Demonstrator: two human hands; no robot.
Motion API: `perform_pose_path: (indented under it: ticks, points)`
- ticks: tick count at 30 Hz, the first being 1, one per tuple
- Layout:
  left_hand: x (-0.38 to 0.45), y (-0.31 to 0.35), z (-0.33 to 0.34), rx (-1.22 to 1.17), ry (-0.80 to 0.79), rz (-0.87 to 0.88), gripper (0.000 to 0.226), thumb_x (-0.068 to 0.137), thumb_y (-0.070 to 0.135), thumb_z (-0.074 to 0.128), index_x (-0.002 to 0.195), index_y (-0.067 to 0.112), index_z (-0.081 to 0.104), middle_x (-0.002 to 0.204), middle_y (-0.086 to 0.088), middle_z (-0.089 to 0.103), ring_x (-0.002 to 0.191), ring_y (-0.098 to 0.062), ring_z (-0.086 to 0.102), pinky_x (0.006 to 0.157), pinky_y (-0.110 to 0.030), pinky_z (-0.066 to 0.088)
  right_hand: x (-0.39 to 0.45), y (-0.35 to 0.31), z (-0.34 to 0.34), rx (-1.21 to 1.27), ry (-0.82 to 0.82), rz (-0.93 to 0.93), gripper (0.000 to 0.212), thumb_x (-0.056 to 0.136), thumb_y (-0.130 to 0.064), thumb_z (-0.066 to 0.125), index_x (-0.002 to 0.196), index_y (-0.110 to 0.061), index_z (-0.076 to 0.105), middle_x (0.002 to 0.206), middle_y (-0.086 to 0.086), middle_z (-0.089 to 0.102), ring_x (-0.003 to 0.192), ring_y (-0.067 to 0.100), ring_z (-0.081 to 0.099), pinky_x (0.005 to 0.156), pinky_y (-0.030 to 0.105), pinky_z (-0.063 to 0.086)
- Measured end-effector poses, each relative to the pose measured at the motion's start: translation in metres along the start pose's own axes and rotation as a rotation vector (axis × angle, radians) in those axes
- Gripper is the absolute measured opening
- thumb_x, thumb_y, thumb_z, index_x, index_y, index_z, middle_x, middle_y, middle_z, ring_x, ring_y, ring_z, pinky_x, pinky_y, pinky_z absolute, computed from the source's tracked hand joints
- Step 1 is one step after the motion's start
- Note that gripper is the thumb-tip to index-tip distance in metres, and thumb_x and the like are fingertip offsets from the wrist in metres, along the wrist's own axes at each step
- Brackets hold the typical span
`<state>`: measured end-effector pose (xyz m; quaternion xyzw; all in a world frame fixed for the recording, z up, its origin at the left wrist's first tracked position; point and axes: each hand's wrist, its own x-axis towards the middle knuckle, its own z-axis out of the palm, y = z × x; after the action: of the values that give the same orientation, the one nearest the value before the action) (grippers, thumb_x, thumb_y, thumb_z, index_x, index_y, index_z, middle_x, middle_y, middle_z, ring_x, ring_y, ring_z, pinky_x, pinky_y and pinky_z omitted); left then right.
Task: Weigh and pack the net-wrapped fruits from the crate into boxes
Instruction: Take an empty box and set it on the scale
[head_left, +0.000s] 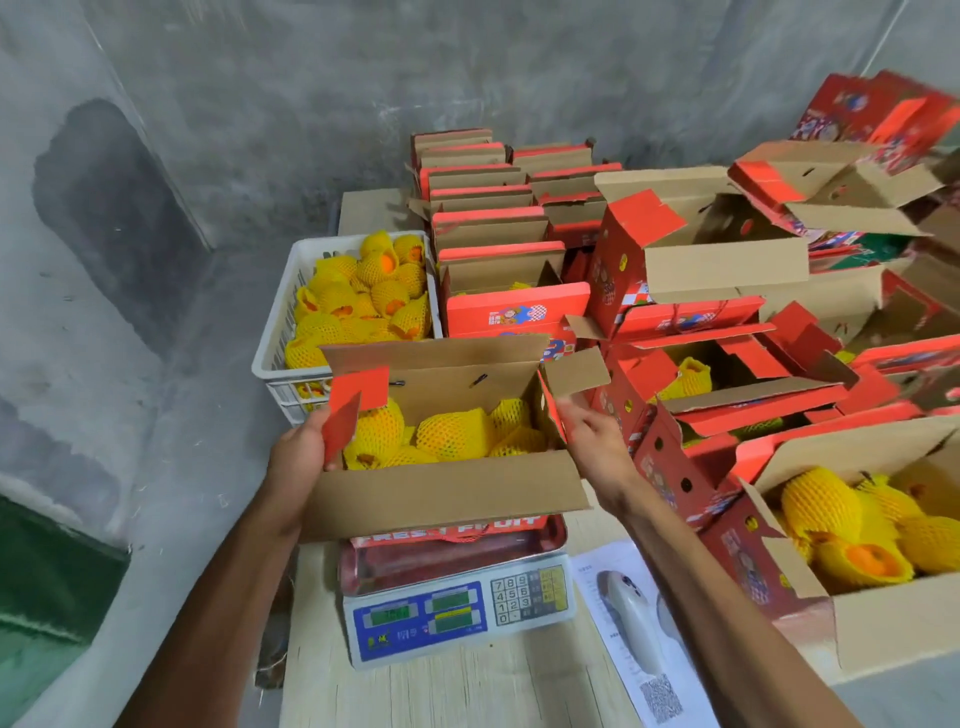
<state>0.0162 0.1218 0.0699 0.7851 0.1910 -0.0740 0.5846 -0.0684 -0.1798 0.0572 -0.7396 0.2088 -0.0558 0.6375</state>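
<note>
Left of the open box (447, 493) on the scale (460, 608), the left hand (301, 457) grips its red side flap (343, 428); behind-left stands the crate (291, 332) of net-wrapped fruits (363, 291); the right hand (592, 434), fingers relaxed, touches the box's right wall.

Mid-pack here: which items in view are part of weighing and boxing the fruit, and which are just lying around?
In the job:
- open box on the scale
- left hand gripping its side flap
- right hand
- white crate of netted fruits
- stacked boxes

Lying about:
- white handheld device
- printed sheet
</note>
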Motion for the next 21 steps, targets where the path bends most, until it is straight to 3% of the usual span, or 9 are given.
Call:
perform_pose_path:
  ticks: [3,5,8,11,14,17,19,21]
  points:
    - [0.006,0.034,0.011,0.019,-0.039,0.051,0.037,0.101,0.047,0.054,0.101,0.011,0.065,0.085,-0.010,0.064,0.059,-0.020,0.052,0.055,-0.029,0.038,-0.005,-0.008,-0.016,0.097,0.127,-0.093,0.047,0.105,-0.033,0.055,0.060,-0.020,0.049,0.061,0.000,0.039,0.055,0.011,0.036,0.051,0.021,0.032]
    - [0.010,0.057,0.026,0.050,-0.084,0.085,0.036,0.101,0.047,0.053,0.104,0.012,0.064,0.089,-0.007,0.065,0.063,-0.019,0.055,0.052,-0.027,0.040,-0.007,-0.007,-0.033,0.084,0.220,-0.165,0.049,0.104,-0.033,0.056,0.058,-0.020,0.044,0.059,-0.002,0.037,0.055,0.010,0.032,0.050,0.023,0.030]
    - [0.015,0.086,0.056,0.097,-0.172,0.141,0.039,0.102,0.046,0.052,0.102,0.011,0.068,0.086,-0.006,0.067,0.072,-0.025,0.060,0.052,-0.025,0.045,-0.010,-0.001,-0.057,0.063,0.359,-0.171,0.042,0.104,-0.038,0.056,0.071,-0.012,0.058,0.064,0.001,0.053,0.063,0.014,0.044,0.061,0.034,0.038]
    - [0.022,0.107,0.095,0.179,-0.284,0.202,0.042,0.101,0.050,0.051,0.108,0.015,0.072,0.101,-0.008,0.068,0.085,-0.025,0.061,0.065,-0.028,0.042,-0.014,0.007,-0.079,0.050,0.506,-0.150,0.038,0.103,-0.039,0.055,0.079,-0.011,0.061,0.074,0.003,0.064,0.072,0.023,0.056,0.072,0.040,0.047]
    - [0.027,0.120,0.136,0.201,-0.408,0.183,0.039,0.098,0.055,0.055,0.102,0.020,0.070,0.094,-0.005,0.069,0.080,-0.023,0.062,0.070,-0.030,0.045,-0.022,0.017,-0.096,0.040,0.614,-0.122,0.043,0.102,-0.047,0.051,0.087,-0.007,0.057,0.080,0.009,0.060,0.075,0.027,0.055,0.074,0.046,0.048]
    - [0.041,0.131,0.167,0.209,-0.568,0.113,0.040,0.093,0.057,0.060,0.087,0.018,0.067,0.067,-0.005,0.061,0.053,-0.020,0.059,0.054,-0.027,0.045,-0.032,0.029,-0.100,0.058,0.668,-0.101,0.034,0.101,-0.043,0.046,0.086,-0.012,0.049,0.074,0.014,0.049,0.068,0.032,0.051,0.069,0.060,0.051]
    - [0.055,0.141,0.184,0.253,-0.686,0.079,0.038,0.093,0.054,0.062,0.085,0.017,0.065,0.061,-0.005,0.056,0.048,-0.019,0.055,0.049,-0.025,0.042,-0.038,0.035,-0.097,0.064,0.679,-0.134,0.031,0.105,-0.041,0.045,0.087,-0.016,0.047,0.066,0.008,0.053,0.063,0.034,0.057,0.061,0.051,0.055]
    - [0.064,0.154,0.201,0.313,-0.774,0.039,0.037,0.095,0.052,0.063,0.082,0.017,0.061,0.063,-0.006,0.052,0.050,-0.020,0.052,0.050,-0.025,0.041,-0.042,0.040,-0.090,0.062,0.680,-0.193,0.028,0.109,-0.035,0.044,0.090,-0.015,0.049,0.059,-0.005,0.060,0.053,0.009,0.060,0.052,0.024,0.051]
